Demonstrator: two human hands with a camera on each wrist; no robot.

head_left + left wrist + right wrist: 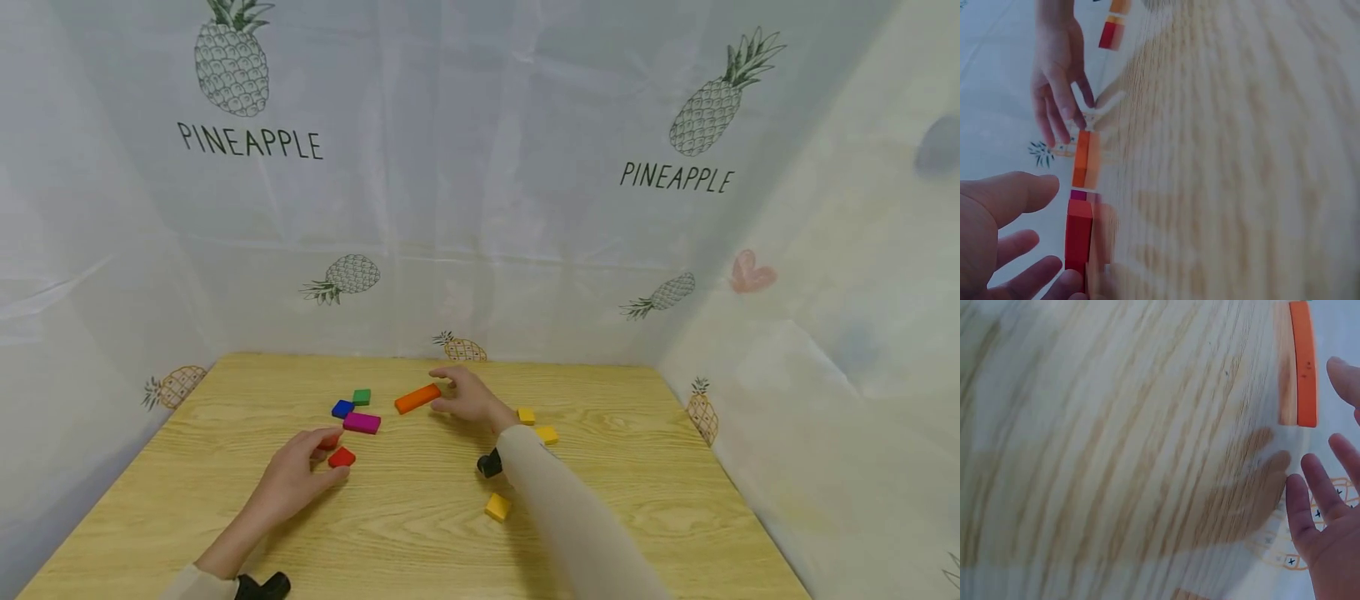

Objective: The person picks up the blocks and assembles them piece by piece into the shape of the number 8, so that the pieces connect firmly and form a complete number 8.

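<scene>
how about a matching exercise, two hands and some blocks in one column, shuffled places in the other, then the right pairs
1. left hand
2. right hand
3. blue block
4. yellow blocks

A. near the right sleeve
B. next to the orange block
C. just left of the green block in the head view
D. next to a red block

Pairs: 1-D, 2-B, 3-C, 4-A
</scene>
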